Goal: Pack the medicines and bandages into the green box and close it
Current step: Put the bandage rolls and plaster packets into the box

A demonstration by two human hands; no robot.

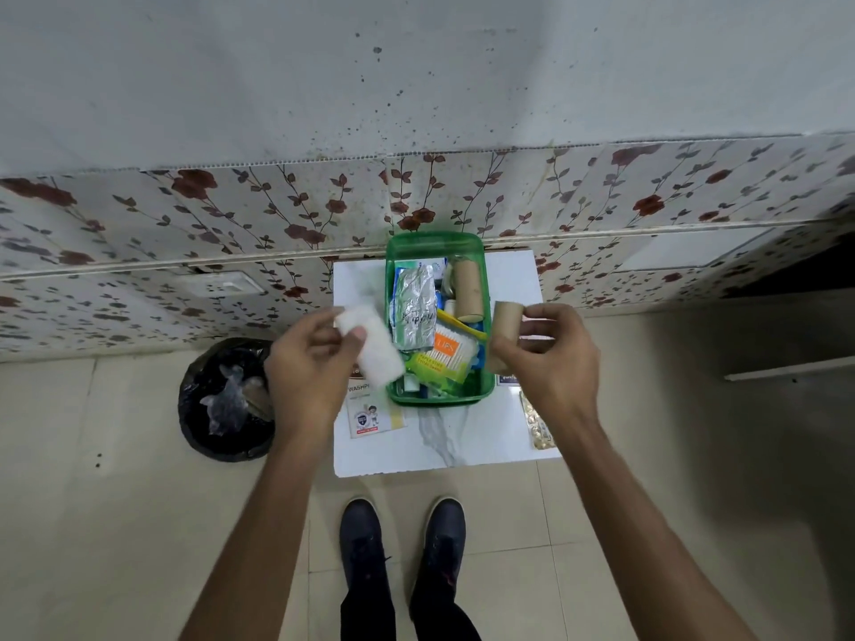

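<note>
Step in hand (judged): loading two bandage items into the green box [392, 270], which sits open on the white tabletop [509, 279], long axis running away from the person toward the wall.

L hand [307, 363]: closed on a white gauze roll [370, 347], thumb on top, fingers underneath. Roll is held at the box's near-left rim, part over the rim and part over the tabletop; its long axis runs diagonal, far-left to near-right. Roll is motion-blurred, so exact edge overlap is unclear.

R hand [548, 358]: closed on a tan crepe bandage roll [505, 337], pinched thumb vs. fingers. Roll stands roughly upright, just outside the box's right wall, level w/ the mid-length of the box.

Box contents: a second tan roll [468, 289] along the far-right side, a foil strip [412, 307] left of centre, a cotton-bud pack [446, 358] near-centre, plus misc. packets. Free room looks scarce; the near-right corner appears the least filled.

Key relation: box lies between the two hands; each hand needs only a short inward move. R-hand roll is nearer open space, and turning it parallel to the box's long axis should let it lie beside the wall.

Remaining on tabletop: a printed sachet [370, 416] near-left, a blister strip [536, 425] near-right. No lid identified in view.
</note>
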